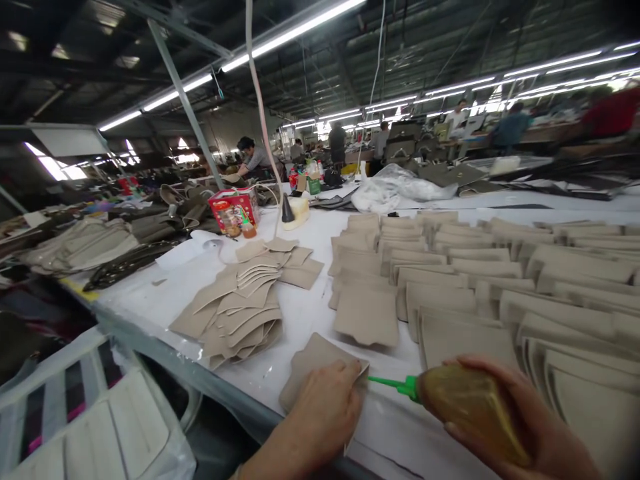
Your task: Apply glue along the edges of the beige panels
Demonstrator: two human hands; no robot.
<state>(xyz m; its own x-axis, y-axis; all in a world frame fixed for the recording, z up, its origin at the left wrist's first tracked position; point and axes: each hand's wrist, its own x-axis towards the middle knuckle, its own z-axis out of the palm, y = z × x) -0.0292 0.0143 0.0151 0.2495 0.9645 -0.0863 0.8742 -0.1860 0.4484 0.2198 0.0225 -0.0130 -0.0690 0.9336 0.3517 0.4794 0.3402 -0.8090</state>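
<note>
My right hand (547, 427) is wrapped round a squeeze bottle (465, 403) of amber liquid, which lies tilted on its side. Its thin green nozzle points left and ends at the edge of a beige leather-like piece (310, 363). My left hand (327, 403) grips that piece near its right edge, fingers curled over it at the front of the table. Just behind lies a pile of similar cut pieces (240, 310). To the right, overlapping rows of folded beige pieces (455, 277) spread over the white tabletop (165, 293).
A red box (245, 203) stands at the back with a jar and a small green-tipped bottle (248, 228). Beside it is a pale container with a black cone (288, 210). Clear plastic wrap (400, 190) lies farther back. A crate (100, 427) sits below the table's left edge. Several people work beyond.
</note>
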